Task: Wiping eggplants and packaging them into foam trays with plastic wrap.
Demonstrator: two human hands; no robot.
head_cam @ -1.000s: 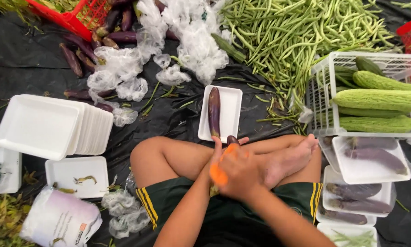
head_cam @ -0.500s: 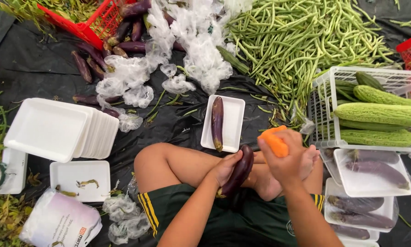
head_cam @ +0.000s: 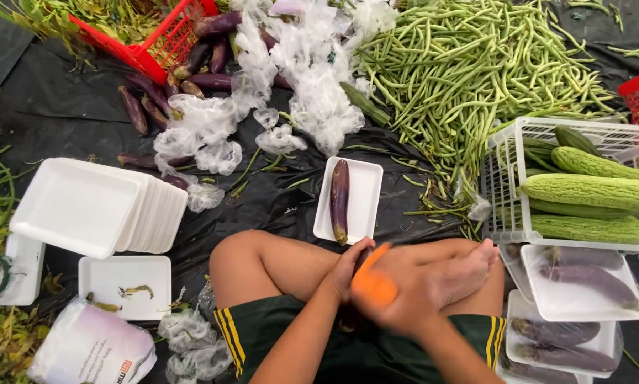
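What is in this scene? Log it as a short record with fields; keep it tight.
setting: person seated cross-legged on a black ground sheet
left hand: on a dark eggplant held over the lap
right hand: blurred, with an orange tool
in front: white foam tray holding one eggplant
left side: stack of empty foam trays
right side: white crate of bitter gourds; wrapped eggplant trays
far: green beans pile, foam nets, red basket

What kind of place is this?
Likely a produce packing spot on the ground, perhaps at a farm or market: a black tarp heaped with green beans, a foam tray stack, and crates of gourds.
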